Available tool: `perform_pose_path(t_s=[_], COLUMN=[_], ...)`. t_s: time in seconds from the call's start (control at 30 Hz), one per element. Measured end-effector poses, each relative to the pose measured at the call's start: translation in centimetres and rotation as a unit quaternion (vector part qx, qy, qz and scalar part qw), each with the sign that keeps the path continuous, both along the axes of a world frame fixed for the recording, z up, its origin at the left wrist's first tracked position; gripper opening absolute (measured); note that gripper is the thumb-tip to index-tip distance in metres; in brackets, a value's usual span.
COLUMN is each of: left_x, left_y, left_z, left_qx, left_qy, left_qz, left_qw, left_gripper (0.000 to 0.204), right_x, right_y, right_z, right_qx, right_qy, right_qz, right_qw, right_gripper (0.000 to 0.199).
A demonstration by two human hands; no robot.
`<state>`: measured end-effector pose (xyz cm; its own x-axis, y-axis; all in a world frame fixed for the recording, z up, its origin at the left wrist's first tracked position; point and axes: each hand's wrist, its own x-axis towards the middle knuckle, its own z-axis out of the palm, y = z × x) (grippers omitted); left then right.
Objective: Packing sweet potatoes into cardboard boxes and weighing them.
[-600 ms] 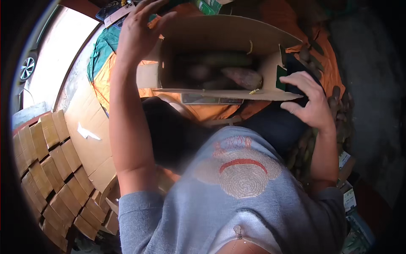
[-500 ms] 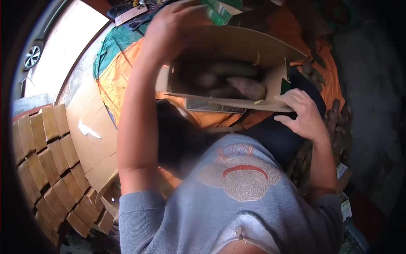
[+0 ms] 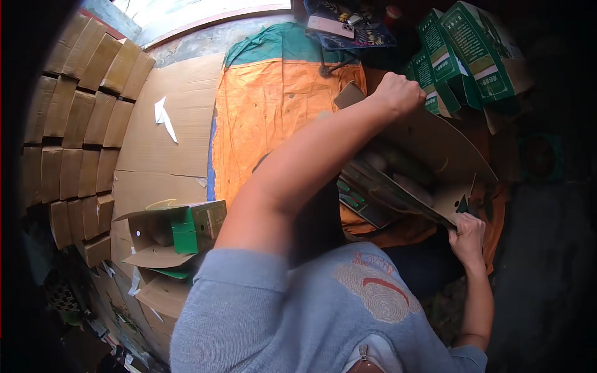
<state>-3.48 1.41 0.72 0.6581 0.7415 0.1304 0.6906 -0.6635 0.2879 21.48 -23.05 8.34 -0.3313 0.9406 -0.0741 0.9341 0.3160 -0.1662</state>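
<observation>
Well apart, both hands are clamped on the box (image 3: 438, 140), which sits tilted in front of the person, over the legs. The left hand (image 3: 401, 94) reaches across, its fingers curled tight at the far edge, knuckles up; the fingertips are hidden. The right hand (image 3: 467, 236) is closed on the near right corner, with a dark green patch of the box just above it.

Inside, in shadow, lie a reddish tuber (image 3: 412, 188) and a greenish one (image 3: 407, 166); the left forearm and the near flap cover part of the opening. Below the near flap, a scale (image 3: 359, 202) shows in part on the orange sheet (image 3: 267, 105), which has a green border (image 3: 267, 43).

Beyond the left hand, a pink phone (image 3: 331, 26) rests on a dark patterned stool (image 3: 373, 38), and green cartons (image 3: 479, 53) stand to the right of it. On the left, flat cardboard (image 3: 177, 90) bears white scraps (image 3: 165, 118), an open carton (image 3: 163, 256) stands nearer the person, and small brown boxes (image 3: 71, 118) are stacked in rows.
</observation>
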Motion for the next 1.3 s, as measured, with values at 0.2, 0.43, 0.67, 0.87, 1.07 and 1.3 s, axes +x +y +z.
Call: perform_pose_path(t_s=[0.2, 0.43, 0.67, 0.87, 1.07, 1.3], left_x=[-11.8, -31.8, -49.4, -57.5, -66.9, -68.1], left_y=[2.0, -1.5, -9.7, -13.0, -22.0, -26.5], left_z=[1.5, 2.4, 5.2, 5.5, -1.3, -1.5], left_qx=[0.049, 0.126, 0.115, 0.059, -0.014, -0.159], left_qy=[0.003, 0.041, 0.168, 0.317, 0.380, 0.267], left_qz=[0.157, 0.311, 0.420, 0.427, 0.434, 0.596], left_qw=[0.986, 0.941, 0.884, 0.845, 0.817, 0.740], left_gripper=[0.020, 0.024, 0.039, 0.036, 0.022, 0.040], right_x=[-7.2, -20.8, -36.0, -46.5, -50.4, -35.1], right_y=[7.6, 14.2, 14.7, 10.1, 3.0, 10.4], right_z=[3.5, 3.8, 0.3, -3.5, -10.0, -3.9], right_qx=[0.048, 0.110, 0.077, -0.070, -0.191, 0.015], right_qy=[-0.009, -0.075, -0.043, 0.023, 0.126, 0.260], right_qz=[0.102, 0.285, 0.373, 0.379, 0.416, 0.334], right_qw=[0.994, 0.949, 0.924, 0.922, 0.880, 0.906], right_gripper=[0.018, 0.006, 0.011, 0.015, 0.014, 0.022])
